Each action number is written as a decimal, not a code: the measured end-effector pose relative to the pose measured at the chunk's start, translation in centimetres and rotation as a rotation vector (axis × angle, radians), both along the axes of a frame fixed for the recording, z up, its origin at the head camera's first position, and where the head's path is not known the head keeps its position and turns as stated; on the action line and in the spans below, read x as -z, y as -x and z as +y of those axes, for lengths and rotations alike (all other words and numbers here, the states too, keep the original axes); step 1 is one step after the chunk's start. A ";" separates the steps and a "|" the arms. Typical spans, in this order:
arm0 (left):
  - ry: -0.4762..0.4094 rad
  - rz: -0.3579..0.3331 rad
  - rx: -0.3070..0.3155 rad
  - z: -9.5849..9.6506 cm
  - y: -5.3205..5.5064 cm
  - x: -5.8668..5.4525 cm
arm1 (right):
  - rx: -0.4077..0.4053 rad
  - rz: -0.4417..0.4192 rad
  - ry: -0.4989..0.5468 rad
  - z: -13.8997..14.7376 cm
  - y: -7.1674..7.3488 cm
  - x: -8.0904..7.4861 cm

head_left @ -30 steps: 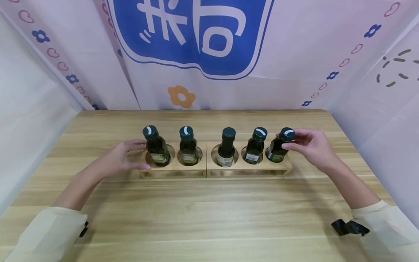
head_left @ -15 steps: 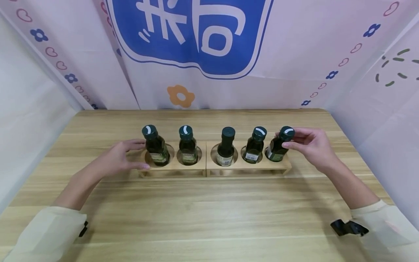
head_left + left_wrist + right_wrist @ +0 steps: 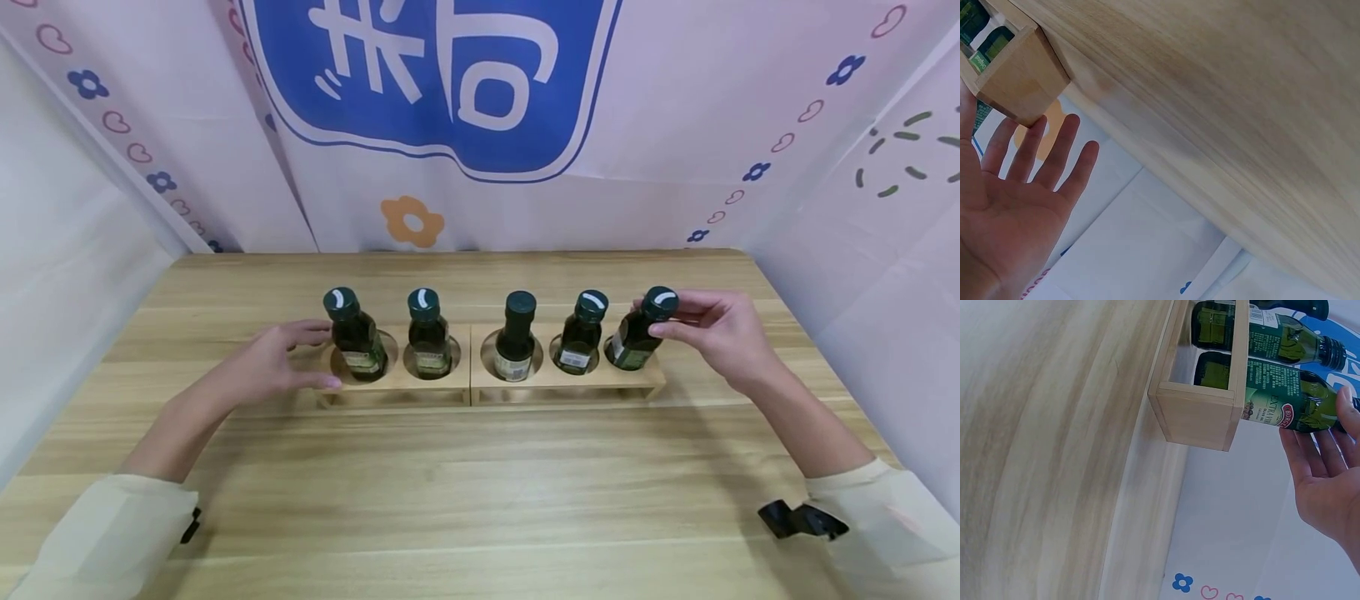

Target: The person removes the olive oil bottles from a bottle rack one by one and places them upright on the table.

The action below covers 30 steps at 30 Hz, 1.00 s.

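A low wooden rack (image 3: 470, 392) holds several dark green bottles in a row of round holes. At its right end, my right hand (image 3: 723, 337) pinches the neck of an olive oil bottle (image 3: 632, 342) between thumb and fingers. That bottle leans a little to the right, its lower part still in the rack in the right wrist view. My left hand (image 3: 273, 367) lies at the rack's left end, fingers extended, beside the leftmost bottle (image 3: 360, 346). In the left wrist view its fingers (image 3: 1054, 153) are spread, with fingertips at the rack's wooden end; the thumb is mostly cut off.
Three more bottles, one of them slimmer (image 3: 517, 333), stand between the end ones. The rack rests on a wood-grain table (image 3: 480, 492). White printed cloth (image 3: 675, 125) hangs behind the table and along both sides.
The right-end bottle's cap has shifted slightly up and to the right relative to the rack, along with my right hand. My left hand keeps its place.
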<state>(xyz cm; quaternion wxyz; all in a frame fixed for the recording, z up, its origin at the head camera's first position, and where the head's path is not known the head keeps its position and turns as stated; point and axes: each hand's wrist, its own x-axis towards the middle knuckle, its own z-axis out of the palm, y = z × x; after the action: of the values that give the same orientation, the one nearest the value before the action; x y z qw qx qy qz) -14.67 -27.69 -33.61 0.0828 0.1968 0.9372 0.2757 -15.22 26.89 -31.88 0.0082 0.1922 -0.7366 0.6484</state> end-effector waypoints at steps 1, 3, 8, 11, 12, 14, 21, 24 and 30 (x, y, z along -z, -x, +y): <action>-0.007 -0.003 -0.001 0.0 0.0 0.0 | -0.004 0.005 0.004 0.0 0.0 0.0; -0.016 -0.011 -0.004 0.0 -0.1 0.0 | -0.014 0.013 0.018 0.0 0.1 -0.1; -0.023 -0.017 -0.009 0.0 -0.1 0.1 | -0.008 0.010 0.029 0.0 0.0 -0.6; -0.028 -0.017 -0.007 0.0 -0.1 0.1 | 0.006 0.001 0.035 0.0 -0.1 -0.9; -0.030 -0.016 -0.007 0.0 -0.1 0.1 | 0.008 -0.001 0.039 0.0 -0.1 -1.0; -0.035 -0.012 -0.001 0.0 -0.1 0.1 | 0.008 0.004 0.042 0.1 -0.1 -1.2; -0.042 -0.007 0.009 -0.1 -0.2 0.2 | -0.003 -0.003 0.066 0.1 -0.2 -1.7; -0.042 -0.009 0.007 -0.1 -0.2 0.1 | -0.001 0.004 0.073 0.2 -0.2 -1.9; -0.038 -0.019 0.003 -0.1 -0.2 0.1 | 0.002 0.040 0.083 0.2 -0.1 -2.3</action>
<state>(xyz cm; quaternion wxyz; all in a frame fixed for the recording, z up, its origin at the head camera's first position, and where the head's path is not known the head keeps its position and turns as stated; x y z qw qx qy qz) -14.50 -27.76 -33.72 0.0882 0.1971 0.9307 0.2951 -15.14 27.11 -29.54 0.0318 0.2038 -0.7090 0.6743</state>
